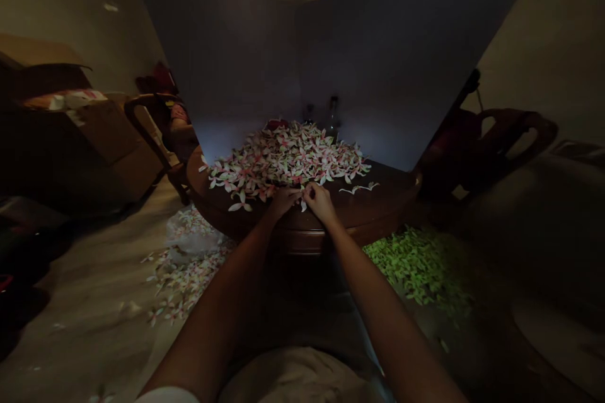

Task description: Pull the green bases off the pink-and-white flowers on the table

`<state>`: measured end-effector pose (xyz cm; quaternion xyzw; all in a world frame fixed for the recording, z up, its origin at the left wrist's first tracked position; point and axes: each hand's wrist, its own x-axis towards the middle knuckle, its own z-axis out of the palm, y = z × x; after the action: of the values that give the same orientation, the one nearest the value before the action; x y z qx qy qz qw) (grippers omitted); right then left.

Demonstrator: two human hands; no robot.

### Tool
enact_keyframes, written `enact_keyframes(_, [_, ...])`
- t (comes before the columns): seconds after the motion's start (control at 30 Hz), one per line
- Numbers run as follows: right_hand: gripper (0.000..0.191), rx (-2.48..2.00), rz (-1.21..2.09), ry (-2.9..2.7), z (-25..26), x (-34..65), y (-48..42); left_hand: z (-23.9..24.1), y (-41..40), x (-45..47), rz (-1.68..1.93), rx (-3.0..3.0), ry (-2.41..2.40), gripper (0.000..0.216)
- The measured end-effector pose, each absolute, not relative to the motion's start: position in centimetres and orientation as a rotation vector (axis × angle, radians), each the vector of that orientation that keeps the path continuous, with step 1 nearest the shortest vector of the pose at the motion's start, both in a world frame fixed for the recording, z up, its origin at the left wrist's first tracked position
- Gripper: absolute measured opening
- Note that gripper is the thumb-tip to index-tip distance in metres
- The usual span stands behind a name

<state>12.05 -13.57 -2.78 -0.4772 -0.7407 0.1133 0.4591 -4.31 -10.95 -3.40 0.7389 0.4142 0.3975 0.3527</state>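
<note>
From my remote view, logged: right hand [320, 201] and left hand [283, 201], fingers bunched, any grip too small to tell, at the near edge of a heap of pink-white flowers [286, 160] on a round dark-wood table [208, 192]; bright green plant bits [418, 267] on the floor below.

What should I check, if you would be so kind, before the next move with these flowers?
1. Right hand holding a flower: cannot tell, the fingers hide it.
2. Left hand at the near edge of the flower pile: ok.
3. Pile lying within the table edge: ok.
4. Loose petals apart from the pile: ok.
5. Bottle behind the pile upright: ok.
6. Floor left of the table free of flowers: not ok, flowers lie there.
</note>
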Motion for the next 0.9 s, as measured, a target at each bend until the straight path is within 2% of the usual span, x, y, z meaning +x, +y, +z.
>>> enact_keyframes(0.33, [0.025,-1.375,0.129,-1.947,-3.1,11.4,-14.6,-3.8,-10.7,-4.0,1.061,1.892,1.095,0.030])
enact_keyframes(0.9, [0.010,-1.237,0.062,-1.936,-2.7,11.8,-14.6,-3.0,-10.8,-4.0,1.249,1.902,1.117,0.041])
